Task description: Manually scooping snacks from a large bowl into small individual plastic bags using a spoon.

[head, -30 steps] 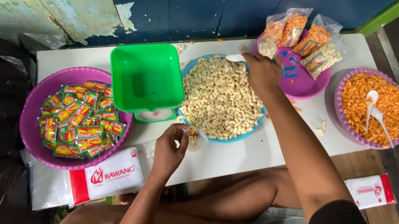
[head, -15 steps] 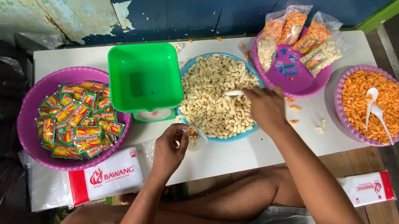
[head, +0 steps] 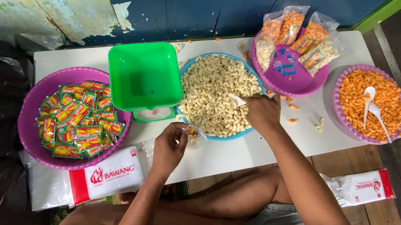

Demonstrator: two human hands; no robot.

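Note:
My right hand (head: 262, 111) grips a white plastic spoon (head: 236, 100) and digs it into the pale puffed snacks in the blue bowl (head: 243, 133). My left hand (head: 169, 146) pinches the mouth of a small clear plastic bag (head: 194, 134) at the bowl's near-left rim; a few snacks lie inside it. Both hands rest over the white low table (head: 226, 157).
A green scale tray (head: 144, 76) stands left of the blue bowl. A purple basin of seasoning sachets (head: 33, 104) sits far left, a purple plate with filled snack bags (head: 293, 41) back right, and a purple bowl of orange snacks (head: 372, 103) with two white spoons at the right. Packs of plastic bags (head: 107, 174) lie at the front.
My right hand has come back from the far rim of the blue bowl toward me, bringing the spoon down into the near part of the pale snacks. The left hand has stayed put.

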